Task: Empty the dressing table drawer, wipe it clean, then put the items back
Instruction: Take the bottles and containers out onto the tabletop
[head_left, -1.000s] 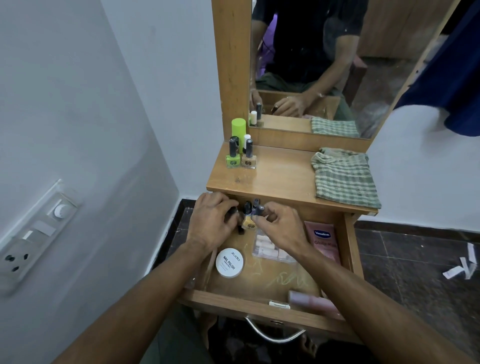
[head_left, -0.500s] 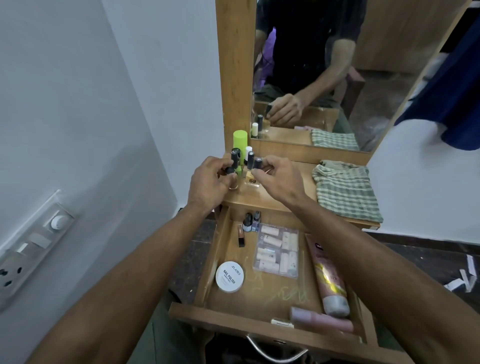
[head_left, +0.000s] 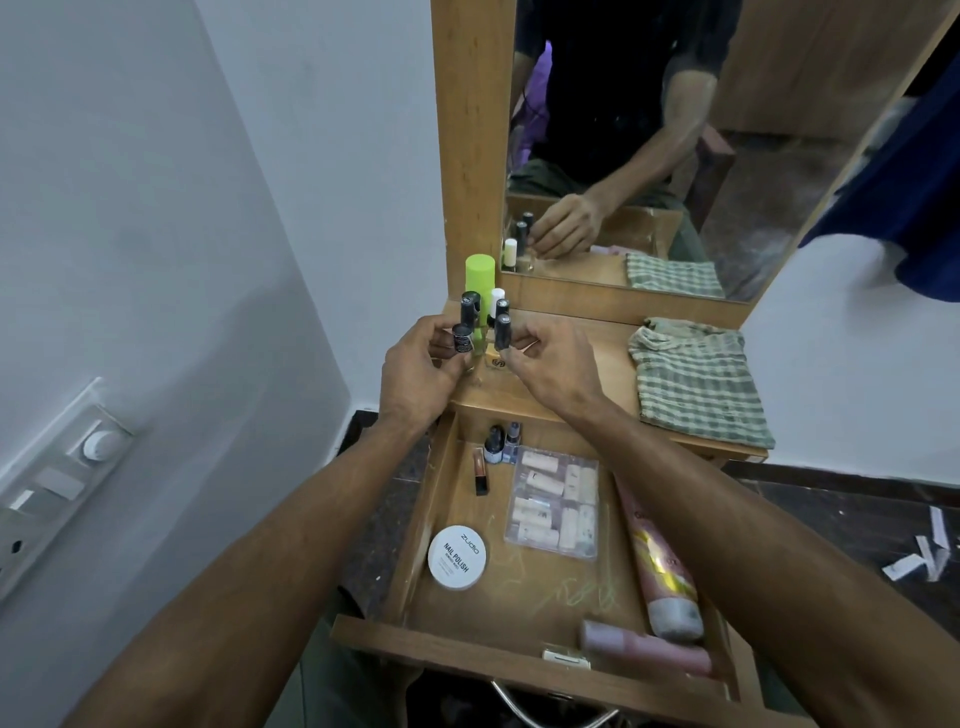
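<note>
The wooden drawer (head_left: 467, 644) stands pulled out below the dressing table top (head_left: 587, 400). Over the top's left end, my left hand (head_left: 415, 374) pinches a small black-capped bottle (head_left: 461, 339). My right hand (head_left: 550, 364) pinches a black-capped nail polish bottle (head_left: 503, 332). Just behind them stand a green tube (head_left: 479, 275) and more small bottles (head_left: 470, 306). Inside the drawer lie two small bottles (head_left: 501, 441), a lipstick (head_left: 480, 470), a round white nail polish tin (head_left: 458, 557), a clear box of vials (head_left: 555, 503), a pink tube (head_left: 660, 571) and a pale pink bottle (head_left: 644, 647).
A folded green checked cloth (head_left: 696, 384) lies on the right of the table top. The mirror (head_left: 675, 145) rises behind it and reflects my arm. A white wall with a switch panel (head_left: 57, 483) is close on the left. Paper scraps (head_left: 924, 556) litter the dark floor at right.
Both hands lifted small bottles out of the drawer's back and carried them up onto the table top's left end. The view tilted, showing more of the drawer.
</note>
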